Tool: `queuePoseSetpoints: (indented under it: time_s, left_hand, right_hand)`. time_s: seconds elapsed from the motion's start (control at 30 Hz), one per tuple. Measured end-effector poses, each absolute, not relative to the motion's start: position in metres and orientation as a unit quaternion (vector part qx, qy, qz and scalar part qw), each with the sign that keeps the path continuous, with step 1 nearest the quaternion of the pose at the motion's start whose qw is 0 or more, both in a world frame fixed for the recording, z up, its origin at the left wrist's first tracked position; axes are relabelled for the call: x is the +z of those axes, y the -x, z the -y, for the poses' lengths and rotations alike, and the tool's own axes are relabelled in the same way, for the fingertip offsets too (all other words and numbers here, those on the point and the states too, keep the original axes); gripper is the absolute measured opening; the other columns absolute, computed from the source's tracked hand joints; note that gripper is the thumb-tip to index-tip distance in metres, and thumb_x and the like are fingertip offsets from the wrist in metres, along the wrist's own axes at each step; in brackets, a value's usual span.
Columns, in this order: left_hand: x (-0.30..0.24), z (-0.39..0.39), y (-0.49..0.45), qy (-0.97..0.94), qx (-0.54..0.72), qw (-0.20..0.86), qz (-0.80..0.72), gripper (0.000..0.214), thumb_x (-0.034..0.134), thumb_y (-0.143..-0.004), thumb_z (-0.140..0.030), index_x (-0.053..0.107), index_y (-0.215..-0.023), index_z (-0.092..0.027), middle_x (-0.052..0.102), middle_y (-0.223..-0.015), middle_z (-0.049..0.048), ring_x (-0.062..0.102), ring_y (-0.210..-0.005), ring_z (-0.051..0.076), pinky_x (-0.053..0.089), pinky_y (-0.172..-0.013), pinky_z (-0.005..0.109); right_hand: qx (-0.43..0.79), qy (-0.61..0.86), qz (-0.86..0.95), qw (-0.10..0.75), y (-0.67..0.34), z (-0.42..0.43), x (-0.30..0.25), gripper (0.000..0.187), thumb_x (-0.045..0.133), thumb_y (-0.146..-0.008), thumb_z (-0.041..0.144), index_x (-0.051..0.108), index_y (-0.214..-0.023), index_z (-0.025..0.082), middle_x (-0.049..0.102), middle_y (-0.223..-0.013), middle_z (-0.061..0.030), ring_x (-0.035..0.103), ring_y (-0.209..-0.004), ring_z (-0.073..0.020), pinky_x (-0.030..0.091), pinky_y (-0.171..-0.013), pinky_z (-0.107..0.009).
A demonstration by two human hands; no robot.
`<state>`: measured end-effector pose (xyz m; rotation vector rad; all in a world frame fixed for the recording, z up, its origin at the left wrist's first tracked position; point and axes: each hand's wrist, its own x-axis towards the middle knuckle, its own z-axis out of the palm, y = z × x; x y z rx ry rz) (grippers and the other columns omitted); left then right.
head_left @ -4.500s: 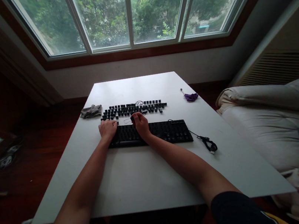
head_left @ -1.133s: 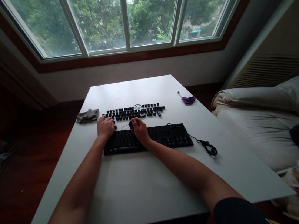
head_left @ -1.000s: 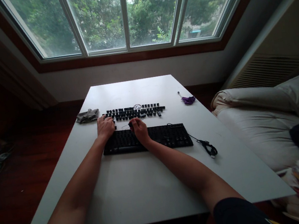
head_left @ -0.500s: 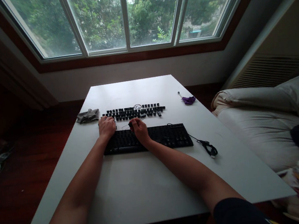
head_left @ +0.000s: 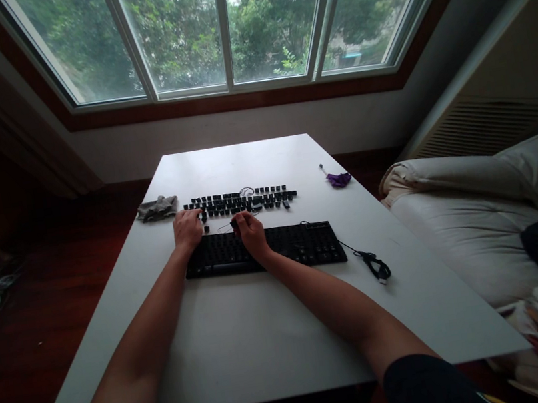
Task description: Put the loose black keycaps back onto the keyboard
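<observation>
A black keyboard (head_left: 300, 245) lies across the white table (head_left: 269, 336), with dark gaps among its keys. My right hand (head_left: 252, 234) is above its back edge, fingers pinched on a small black keycap (head_left: 235, 224). Behind the keyboard, loose black keycaps (head_left: 231, 203) stand in several rows. At the left end of these rows is my left hand (head_left: 188, 229), its fingers partly spread and touching or very near the keycaps; some fingertips are hidden. One keycap (head_left: 206, 229) sits alone just right of that hand. A thin wire tool (head_left: 225, 226) is partly visible beside my right hand.
A crumpled grey cloth (head_left: 157, 208) lies at the table's left edge. Toward the right edge are a purple cloth (head_left: 339, 180) and a thin stick-like item (head_left: 323, 169). The keyboard's coiled cable (head_left: 376, 266) rests right of it. A pale sofa (head_left: 460, 233) stands beside the table.
My left hand has shifted slightly left and away from a single keycap, which now shows clear of the fingers. The right hand stays in place with its keycap.
</observation>
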<state>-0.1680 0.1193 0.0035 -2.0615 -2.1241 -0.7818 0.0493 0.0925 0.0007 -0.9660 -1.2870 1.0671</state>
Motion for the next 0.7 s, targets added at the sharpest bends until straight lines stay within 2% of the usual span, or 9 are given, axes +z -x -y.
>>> queuePoseSetpoints:
  time_s: [0.13,0.3,0.43,0.7]
  left_hand:
    - [0.002,-0.116,0.173,0.684,-0.263,0.033,0.679,0.05,0.041,-0.087,-0.012,0.07,-0.127,-0.022,0.072,-0.124,0.0066,0.05,-0.128,0.028,0.039,-0.11,0.045]
    - [-0.003,-0.116,0.177,0.714,-0.263,0.027,0.648,0.047,0.045,-0.084,-0.007,0.075,-0.114,-0.026,0.073,-0.123,0.0034,0.048,-0.13,0.028,0.037,-0.111,0.047]
    - [-0.008,-0.118,0.179,0.722,-0.264,0.035,0.639,0.041,0.048,-0.085,-0.01,0.076,-0.111,-0.026,0.074,-0.121,0.0033,0.048,-0.128,0.031,0.038,-0.109,0.05]
    - [-0.009,-0.117,0.179,0.736,-0.262,0.036,0.623,0.035,0.049,-0.089,-0.016,0.079,-0.105,-0.025,0.074,-0.121,0.0036,0.052,-0.12,0.03,0.04,-0.105,0.05]
  right_hand:
    - [0.457,0.401,0.548,0.574,-0.05,-0.092,0.001,0.044,0.05,-0.093,0.064,0.063,-0.086,0.022,0.06,-0.069,0.0012,0.061,-0.06,-0.0146,0.048,-0.059,-0.025]
    - [0.457,0.398,0.547,0.578,-0.05,-0.091,0.002,0.044,0.05,-0.093,0.064,0.062,-0.085,0.022,0.059,-0.069,0.0016,0.061,-0.06,-0.0143,0.048,-0.059,-0.025]
    - [0.456,0.404,0.548,0.573,-0.049,-0.092,0.001,0.045,0.049,-0.093,0.064,0.063,-0.086,0.022,0.059,-0.068,0.0016,0.06,-0.06,-0.0142,0.049,-0.06,-0.025]
    - [0.462,0.39,0.547,0.579,-0.048,-0.092,0.001,0.043,0.051,-0.093,0.063,0.063,-0.085,0.022,0.059,-0.068,0.0015,0.059,-0.058,-0.0143,0.049,-0.06,-0.026]
